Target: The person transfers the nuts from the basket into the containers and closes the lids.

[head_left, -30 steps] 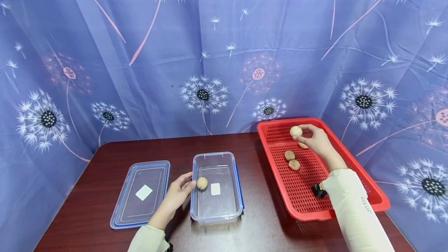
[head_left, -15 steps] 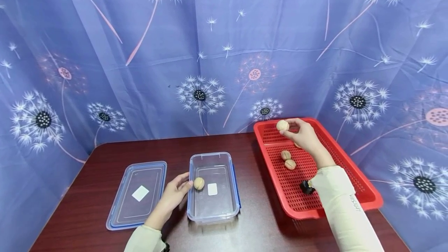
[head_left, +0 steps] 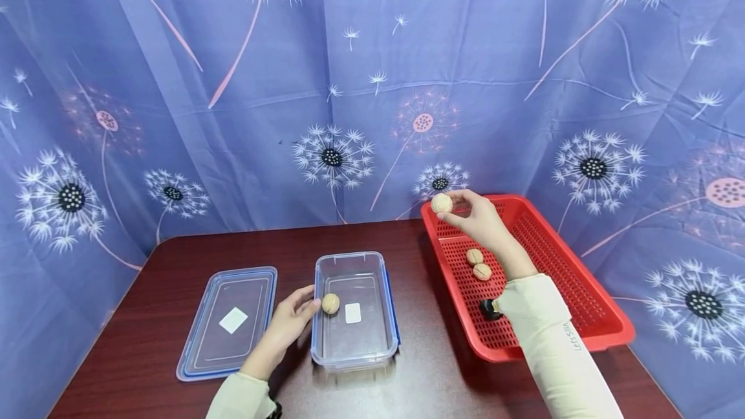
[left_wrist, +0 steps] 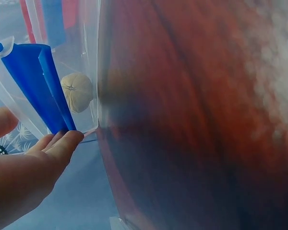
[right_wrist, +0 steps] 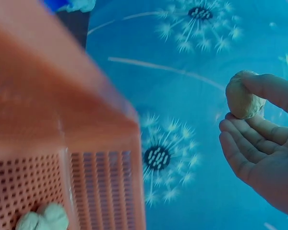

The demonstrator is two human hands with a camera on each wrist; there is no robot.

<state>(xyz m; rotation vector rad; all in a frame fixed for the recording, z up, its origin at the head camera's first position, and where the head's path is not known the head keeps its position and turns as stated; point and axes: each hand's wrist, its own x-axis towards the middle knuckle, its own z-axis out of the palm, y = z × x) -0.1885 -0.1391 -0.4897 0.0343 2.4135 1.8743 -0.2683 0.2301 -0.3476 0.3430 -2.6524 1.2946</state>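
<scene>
My right hand [head_left: 460, 209] pinches a pale walnut [head_left: 441, 203] in its fingertips, held in the air above the far left corner of the red perforated basket [head_left: 576, 332]. The right wrist view shows the same walnut [right_wrist: 243, 101] between thumb and fingers. Two more walnuts [head_left: 478, 264] lie on the basket floor. My left hand [head_left: 293, 315] rests with relaxed fingers against the left wall of a clear plastic container [head_left: 355, 354]; one walnut [head_left: 330, 303] lies inside, also seen as a walnut [left_wrist: 77, 92] through the wall in the left wrist view.
The container's clear, blue-rimmed lid [head_left: 229, 322] lies flat on the dark wooden table [head_left: 431, 380], left of my left hand. A blue dandelion-print curtain [head_left: 349, 83] closes off the back and sides. A small black object [head_left: 486, 308] sits by my right sleeve.
My right hand has lifted the walnut out of the basket and carried it left, past the basket's far left corner. My left hand stays at the container wall.
</scene>
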